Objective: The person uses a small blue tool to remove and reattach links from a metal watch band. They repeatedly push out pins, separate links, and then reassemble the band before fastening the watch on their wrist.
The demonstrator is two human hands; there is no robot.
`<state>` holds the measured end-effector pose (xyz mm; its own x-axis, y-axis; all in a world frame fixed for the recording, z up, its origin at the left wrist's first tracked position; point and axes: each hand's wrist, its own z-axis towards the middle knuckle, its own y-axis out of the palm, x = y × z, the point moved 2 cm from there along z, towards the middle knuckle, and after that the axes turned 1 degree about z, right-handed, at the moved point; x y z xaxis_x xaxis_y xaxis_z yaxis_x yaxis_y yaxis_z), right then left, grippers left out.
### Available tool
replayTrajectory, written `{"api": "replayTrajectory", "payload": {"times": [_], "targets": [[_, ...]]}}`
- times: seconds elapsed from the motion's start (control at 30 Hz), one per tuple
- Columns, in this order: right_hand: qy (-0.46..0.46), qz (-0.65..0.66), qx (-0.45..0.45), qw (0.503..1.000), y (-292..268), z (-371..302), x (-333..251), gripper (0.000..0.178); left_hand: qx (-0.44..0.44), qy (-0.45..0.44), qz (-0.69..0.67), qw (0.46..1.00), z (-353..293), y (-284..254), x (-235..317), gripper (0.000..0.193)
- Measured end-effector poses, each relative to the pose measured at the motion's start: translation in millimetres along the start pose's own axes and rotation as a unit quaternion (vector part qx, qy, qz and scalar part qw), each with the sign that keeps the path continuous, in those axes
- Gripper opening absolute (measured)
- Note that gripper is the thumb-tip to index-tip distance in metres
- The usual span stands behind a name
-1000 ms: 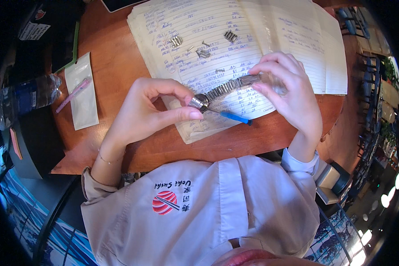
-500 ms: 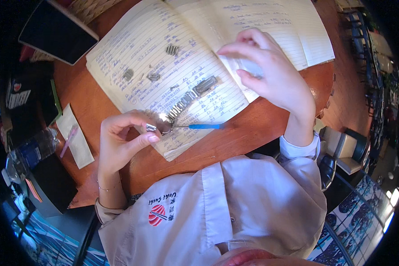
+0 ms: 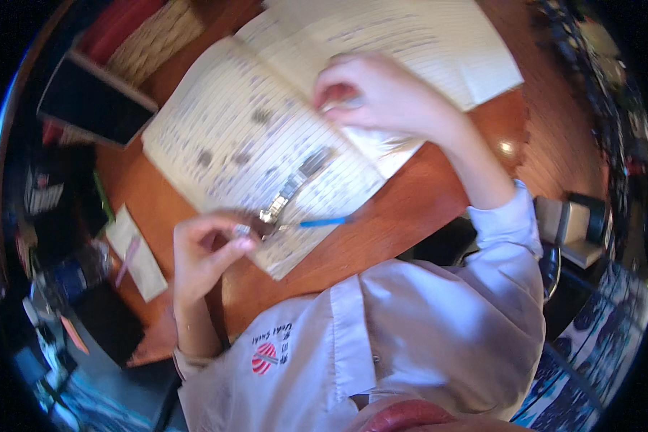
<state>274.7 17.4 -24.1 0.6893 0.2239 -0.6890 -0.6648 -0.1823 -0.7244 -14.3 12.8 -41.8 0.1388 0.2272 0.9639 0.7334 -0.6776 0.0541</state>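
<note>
Left hand (image 3: 207,253) at lower left, fingers pinching one end of the metal watch band (image 3: 289,189), band stretched across the open notebook (image 3: 216,137) mid-frame; right hand (image 3: 381,97) up top, fingers curled on a page; blue pen (image 3: 325,222) beside the band; wooden counter (image 3: 425,201) beneath

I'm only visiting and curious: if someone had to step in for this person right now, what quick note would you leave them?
Left hand: pinching one end of the metal watch band, which lies across the open notebook.
Right hand: off the band, resting on the notebook's far page; grip blurred.
Blue-handled tool: on the page beside the band.
Small dark pieces: scattered on the page.
Done or left: blur hides the band's state; check it.
</note>
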Motion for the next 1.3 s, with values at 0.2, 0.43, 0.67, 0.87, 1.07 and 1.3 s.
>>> {"api": "replayTrajectory", "payload": {"times": [0.2,0.43,0.67,0.87,1.07,1.3], "targets": [[-0.046,-0.011,0.013,0.999,10.1,13.8,4.5,0.015,0.033,0.059,0.016,0.998,-11.3,-8.8,-17.6,0.015],[-0.046,-0.043,0.049,0.997,8.1,-5.8,-6.9,0.012,0.011,0.083,0.055,0.995,-10.1,-1.1,-15.3,0.011],[-0.071,-0.056,0.070,0.993,21.5,10.5,3.0,0.014,0.045,0.087,0.103,0.990,-10.7,-6.3,-13.4,0.015],[0.019,-0.108,0.021,0.994,7.7,16.3,-14.8,0.013,0.007,0.041,0.064,0.997,-5.7,-4.6,-11.0,0.011],[0.013,-0.025,-0.004,1.000,-10.6,6.2,-5.0,0.020,-0.003,0.029,-0.017,0.999,-5.0,0.3,-12.2,0.011],[0.039,-0.009,-0.033,0.999,-3.0,3.8,-12.5,0.019,-0.013,0.017,-0.021,1.000,-3.9,4.0,-9.2,0.012]]}}
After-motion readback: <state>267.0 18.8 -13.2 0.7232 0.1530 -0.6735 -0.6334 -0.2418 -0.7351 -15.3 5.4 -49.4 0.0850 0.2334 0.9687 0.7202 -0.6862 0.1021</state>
